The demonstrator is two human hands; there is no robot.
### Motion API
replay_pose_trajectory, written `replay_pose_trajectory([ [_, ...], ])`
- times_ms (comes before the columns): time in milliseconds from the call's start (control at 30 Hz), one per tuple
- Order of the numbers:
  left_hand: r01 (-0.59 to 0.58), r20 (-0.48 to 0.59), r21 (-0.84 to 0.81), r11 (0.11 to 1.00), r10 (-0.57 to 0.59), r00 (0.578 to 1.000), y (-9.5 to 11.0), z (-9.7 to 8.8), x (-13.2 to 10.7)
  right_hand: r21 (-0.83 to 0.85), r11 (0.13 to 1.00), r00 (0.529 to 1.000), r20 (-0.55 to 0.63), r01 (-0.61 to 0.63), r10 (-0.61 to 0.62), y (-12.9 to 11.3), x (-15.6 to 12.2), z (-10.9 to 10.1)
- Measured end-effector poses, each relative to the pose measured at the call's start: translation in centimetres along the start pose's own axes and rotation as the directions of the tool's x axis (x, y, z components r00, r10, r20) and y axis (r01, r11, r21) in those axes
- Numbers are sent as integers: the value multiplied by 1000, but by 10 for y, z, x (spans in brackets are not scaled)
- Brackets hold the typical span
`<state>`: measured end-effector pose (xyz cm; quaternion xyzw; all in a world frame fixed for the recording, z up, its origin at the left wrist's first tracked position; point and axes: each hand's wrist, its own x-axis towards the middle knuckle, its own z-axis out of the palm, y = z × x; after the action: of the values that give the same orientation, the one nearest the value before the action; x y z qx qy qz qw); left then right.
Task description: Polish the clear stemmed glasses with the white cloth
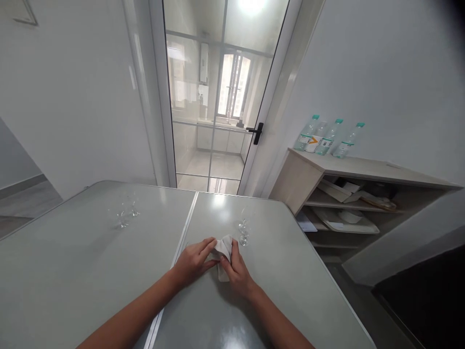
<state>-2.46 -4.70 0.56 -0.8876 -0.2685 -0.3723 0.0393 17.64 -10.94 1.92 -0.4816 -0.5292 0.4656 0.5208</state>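
My left hand point(194, 259) is closed, its fingertips against a white cloth point(224, 247). Past its knuckles shows a faint clear curved edge, which looks like the bowl of a wine glass point(186, 245) held mostly out of sight. My right hand point(237, 272) is closed on the cloth, thumb in front and fingers behind, with a loose end hanging below. Just beyond the right fingers stand clear stemmed glasses point(243, 238), upright on the table; how many is hard to tell. Two more stemmed glasses point(122, 220) stand at the far left.
The grey-green table point(90, 271) has a pale seam running away from me. Behind it is a glazed door point(214, 111) with a black handle. At right, a wooden shelf unit point(363, 167) carries several plastic bottles point(325, 140), with trays and boxes inside.
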Motion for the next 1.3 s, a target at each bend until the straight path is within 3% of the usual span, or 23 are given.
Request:
replay_pose_trajectory([
  [200,-122,-53,62,991,126,991,-1,-2,1,-118,983,983,137,137,-121,-15,3,-1],
  [267,-116,-40,51,992,118,992,0,-2,2,-156,971,976,148,182,-159,-17,5,0],
  [433,4,5,5,1000,-4,1000,7,0,5,-130,961,969,-24,242,-248,-7,10,4],
  [633,21,-32,38,999,-20,999,5,1,2,-12,981,970,-148,193,-192,3,16,2],
  [733,124,-21,-102,987,-127,992,5,1,0,-15,985,978,-112,174,-175,0,14,-5],
  [833,318,136,-347,882,-288,948,5,0,-2,-95,970,975,5,223,-223,-5,7,-13],
  [900,363,191,-411,837,-310,931,3,-2,-4,-151,952,963,96,265,-253,-8,2,-16],
  [967,266,108,-354,897,-243,964,-2,-3,-6,-166,948,957,144,273,-250,-9,0,-16],
  [1033,76,-16,-186,980,-80,997,-8,-4,-7,-106,969,971,107,224,-213,-7,2,-12],
  [1133,-158,-53,57,986,161,985,-13,-5,-5,142,988,999,-2,54,-55,4,12,-6],
  [1200,-194,-26,102,976,197,980,-10,-3,-3,286,957,998,-21,-45,54,11,18,-4],
  [1300,-83,-14,18,996,84,996,-2,2,-3,245,969,998,-25,-44,51,15,20,-6],
])
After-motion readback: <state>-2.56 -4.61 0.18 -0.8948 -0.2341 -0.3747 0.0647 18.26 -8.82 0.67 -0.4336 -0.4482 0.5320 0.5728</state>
